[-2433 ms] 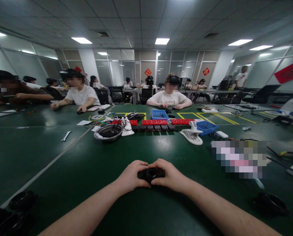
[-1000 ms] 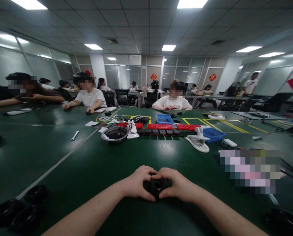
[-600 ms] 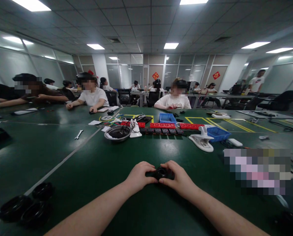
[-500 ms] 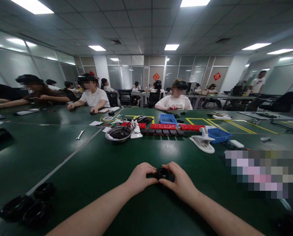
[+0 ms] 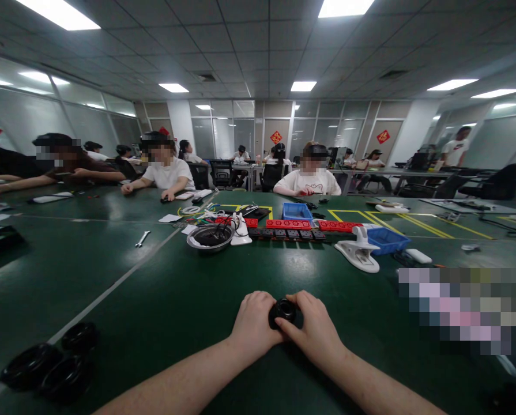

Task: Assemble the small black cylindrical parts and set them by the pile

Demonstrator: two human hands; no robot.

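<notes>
Both hands meet low over the dark green counter [image 5: 162, 300], fingers curled tight around a small black round part with a hollow centre [image 5: 283, 311]. The left hand [image 5: 254, 321] grips its left side and the right hand [image 5: 313, 324] clasps its right side, thumbs near the rim. A cluster of black ring-shaped parts [image 5: 45, 366] lies well apart to the left. Farther off sit a metal bowl holding black wires [image 5: 210, 236] and a white plastic clamp [image 5: 359, 251].
</notes>
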